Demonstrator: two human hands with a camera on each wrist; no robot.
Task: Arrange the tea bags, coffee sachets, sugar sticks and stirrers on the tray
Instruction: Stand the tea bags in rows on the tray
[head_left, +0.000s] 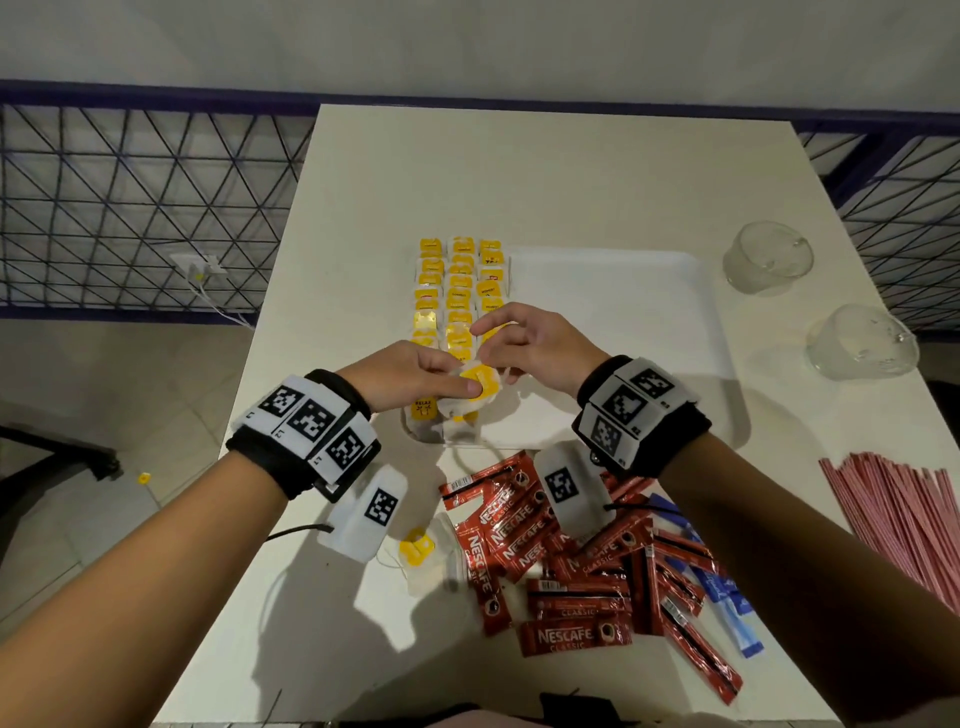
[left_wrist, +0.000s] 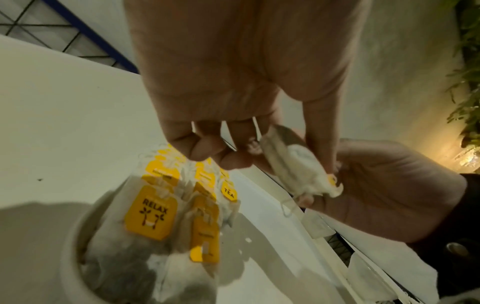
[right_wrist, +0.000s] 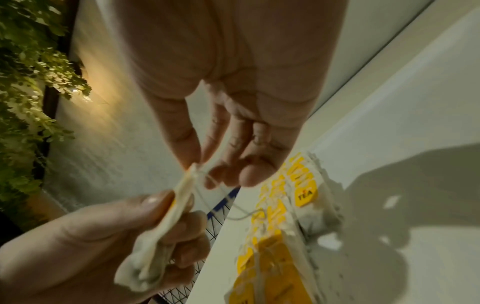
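Observation:
Both hands hold one tea bag with a yellow tag just above the near left corner of the white tray. My left hand pinches the tea bag between thumb and curled fingers. My right hand pinches the top edge and string of the tea bag with thumb and forefinger. Several tea bags lie in three columns along the tray's left side. Red coffee sachets, blue sugar sticks and pink stirrers lie on the table near me.
A loose tea bag lies on the table left of the sachets. Two clear glass cups stand upside down right of the tray. The table's left edge drops to a tiled floor, and a wire fence runs behind.

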